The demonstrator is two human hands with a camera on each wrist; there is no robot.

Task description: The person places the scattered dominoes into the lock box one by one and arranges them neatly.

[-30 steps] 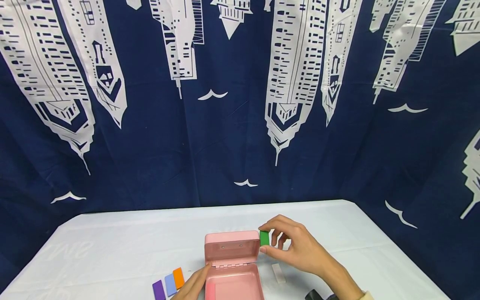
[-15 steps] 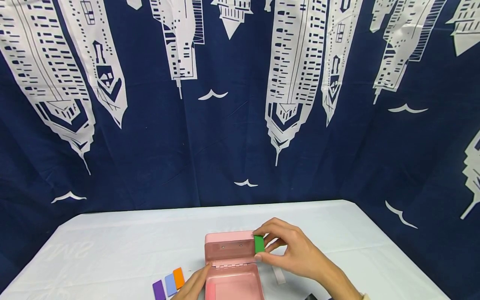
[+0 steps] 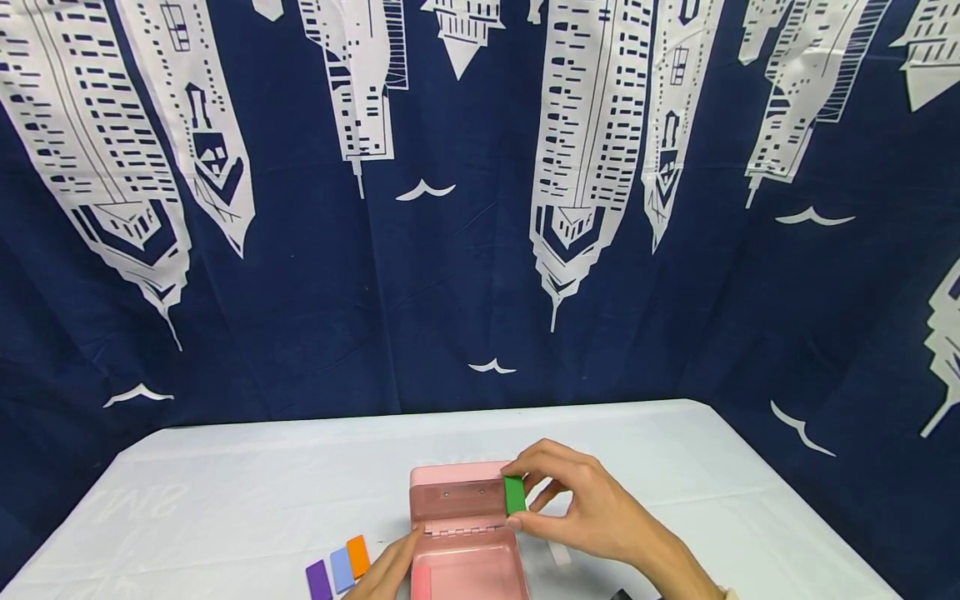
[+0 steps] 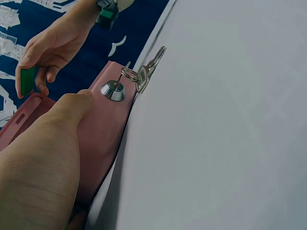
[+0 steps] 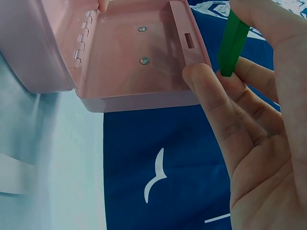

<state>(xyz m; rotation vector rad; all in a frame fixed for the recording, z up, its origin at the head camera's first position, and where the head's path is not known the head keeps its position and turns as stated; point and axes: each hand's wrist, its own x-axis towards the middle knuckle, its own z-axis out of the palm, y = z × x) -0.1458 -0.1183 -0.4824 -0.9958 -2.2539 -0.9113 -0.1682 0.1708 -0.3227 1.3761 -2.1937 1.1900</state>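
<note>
A pink cash box (image 3: 472, 575) stands with its lid (image 3: 457, 476) raised and leaning back on the hinges. My left hand (image 3: 386, 571) grips its left side, the thumb lying along the front wall by the lock (image 4: 113, 90). Between thumb and fingers my right hand (image 3: 588, 500) pinches a small green block (image 3: 514, 496). In the head view the block overlaps the right end of the raised lid; in the right wrist view it is held near the lid's slotted edge. A brighter pink strip (image 3: 422, 583) shows along the left inside of the box.
Orange (image 3: 358, 556), light blue (image 3: 341, 569) and purple (image 3: 318, 580) blocks lie in a row left of the box. A white piece (image 3: 559, 553) lies to its right, partly behind my right hand. Keys (image 4: 144, 79) hang from the lock. A patterned navy cloth (image 3: 450, 292) hangs behind the table.
My right hand has carried the green block left and slightly down, from beside the lid's right edge to over its right end. The left hand and the box have stayed put.
</note>
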